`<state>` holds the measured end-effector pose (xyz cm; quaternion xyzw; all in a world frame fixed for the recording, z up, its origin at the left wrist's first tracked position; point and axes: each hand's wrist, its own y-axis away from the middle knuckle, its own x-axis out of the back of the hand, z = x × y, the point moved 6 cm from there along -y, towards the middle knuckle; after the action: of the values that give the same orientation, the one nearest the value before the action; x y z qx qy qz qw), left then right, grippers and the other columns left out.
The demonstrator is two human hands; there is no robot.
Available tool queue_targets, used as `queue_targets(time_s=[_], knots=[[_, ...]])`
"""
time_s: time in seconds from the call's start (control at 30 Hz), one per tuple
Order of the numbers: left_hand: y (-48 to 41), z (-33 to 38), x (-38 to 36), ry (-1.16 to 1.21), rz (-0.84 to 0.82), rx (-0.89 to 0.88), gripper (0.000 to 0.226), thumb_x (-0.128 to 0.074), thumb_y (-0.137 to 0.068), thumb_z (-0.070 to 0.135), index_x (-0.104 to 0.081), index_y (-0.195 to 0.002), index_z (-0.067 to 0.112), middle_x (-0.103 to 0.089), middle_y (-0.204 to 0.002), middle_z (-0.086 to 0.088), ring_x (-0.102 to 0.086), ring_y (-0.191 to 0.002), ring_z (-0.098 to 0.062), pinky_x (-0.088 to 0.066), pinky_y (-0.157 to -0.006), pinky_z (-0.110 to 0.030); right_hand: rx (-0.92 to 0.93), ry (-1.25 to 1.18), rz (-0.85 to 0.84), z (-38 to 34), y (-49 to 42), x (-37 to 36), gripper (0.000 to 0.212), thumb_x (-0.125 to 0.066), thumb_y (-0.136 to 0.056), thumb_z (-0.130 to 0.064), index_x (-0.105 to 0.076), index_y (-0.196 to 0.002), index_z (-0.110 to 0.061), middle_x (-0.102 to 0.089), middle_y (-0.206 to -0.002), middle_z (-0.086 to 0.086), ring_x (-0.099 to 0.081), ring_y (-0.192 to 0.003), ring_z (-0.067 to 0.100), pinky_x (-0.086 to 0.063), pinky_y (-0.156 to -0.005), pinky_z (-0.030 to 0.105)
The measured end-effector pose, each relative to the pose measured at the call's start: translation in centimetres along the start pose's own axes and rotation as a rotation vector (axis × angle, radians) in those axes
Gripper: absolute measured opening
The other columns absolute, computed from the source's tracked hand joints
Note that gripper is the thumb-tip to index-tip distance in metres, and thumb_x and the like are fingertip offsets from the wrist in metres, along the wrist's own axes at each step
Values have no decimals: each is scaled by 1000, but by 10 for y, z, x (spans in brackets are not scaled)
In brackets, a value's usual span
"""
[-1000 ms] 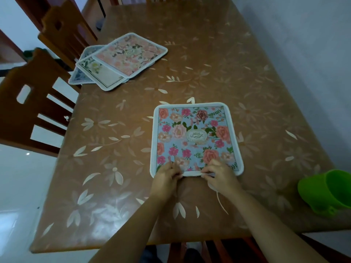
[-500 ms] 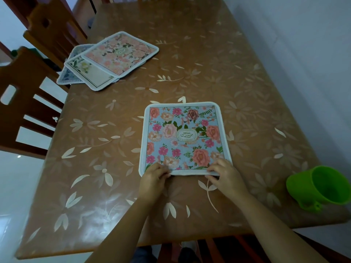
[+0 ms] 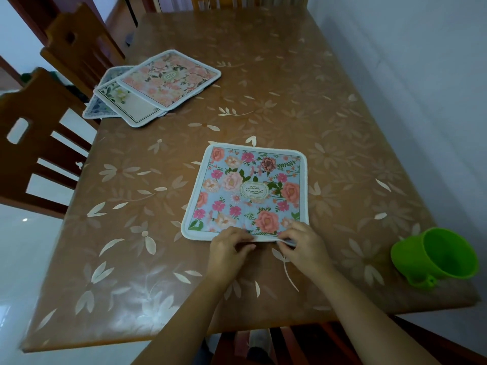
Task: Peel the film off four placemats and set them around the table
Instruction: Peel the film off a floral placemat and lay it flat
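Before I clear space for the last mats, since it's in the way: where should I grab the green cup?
The green cup lies tipped on its side near the table's right edge, mouth facing up and right, small handle at its lower side. Probably pinch the open rim from above, or come from the near side for the handle.

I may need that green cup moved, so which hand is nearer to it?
The right hand. It is at the blue floral placemat's near edge, with the green cup off to its right; the left hand is farther away, beyond the right.
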<state>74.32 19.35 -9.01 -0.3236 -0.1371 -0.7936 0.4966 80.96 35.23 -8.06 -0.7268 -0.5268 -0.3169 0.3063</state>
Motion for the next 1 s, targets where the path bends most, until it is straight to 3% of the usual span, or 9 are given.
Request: queue_targets(time_s=[0.13, 0.33, 0.47, 0.63, 0.8, 1.0], knots=[[-1, 13, -5, 6, -34, -60, 17, -77, -63, 2, -72, -79, 8, -69, -80, -9, -62, -76, -20, -46, -72, -25, 33, -50, -14, -25, -1, -15, 7, -72, -71, -9, -66, -73, -6, -60, -75, 9, -56, -74, 24, -46, -61, 31], [5, -1, -3, -15, -53, 42, 10, -70, -72, 2, -70, -80, 7, -64, -82, -10, -57, -79, -22, -31, -66, -14, 74, -55, -43, -36, 4, -25, 7, -71, -75, -14, -67, -78, -9, -58, -77, 5, -53, -76, 19, -41, -63, 25], [11, -13, 3, 4, -34, 113, 8, -66, -75, 2, -67, -80, 9, -61, -83, -7, -56, -80, -22, -37, -66, -21, 104, -62, -53, -36, 7, -18, 11, -74, -73, -13, -68, -79, -7, -60, -77, 8, -57, -75, 22, -49, -64, 31], [16, -30, 25, 17, 28, 177, 16, -64, -77, -1, -60, -77, 14, -57, -81, 1, -53, -78, -18, -35, -63, -14, 57, -102, -44, -24, 1, -5, 16, -79, -67, -8, -68, -77, -3, -61, -75, 9, -58, -74, 21, -45, -62, 24], [19, -18, 35, -80, 1, 74, 9, -69, -73, 4, -63, -79, 6, -62, -85, -11, -55, -83, -26, -43, -70, -32, 89, -124, -13, -36, -5, -11, 14, -79, -64, -5, -67, -71, -3, -61, -70, 9, -56, -68, 17, -39, -63, 17], [23, 14, 47, -27, 62, -44, 8, -71, -72, 4, -65, -76, 10, -63, -78, -9, -48, -77, -8, -36, -66, -13, 177, -154, -80, -67, -6, -33, 10, -75, -70, -9, -66, -74, -4, -59, -73, 10, -56, -70, 23, -50, -60, 40]])
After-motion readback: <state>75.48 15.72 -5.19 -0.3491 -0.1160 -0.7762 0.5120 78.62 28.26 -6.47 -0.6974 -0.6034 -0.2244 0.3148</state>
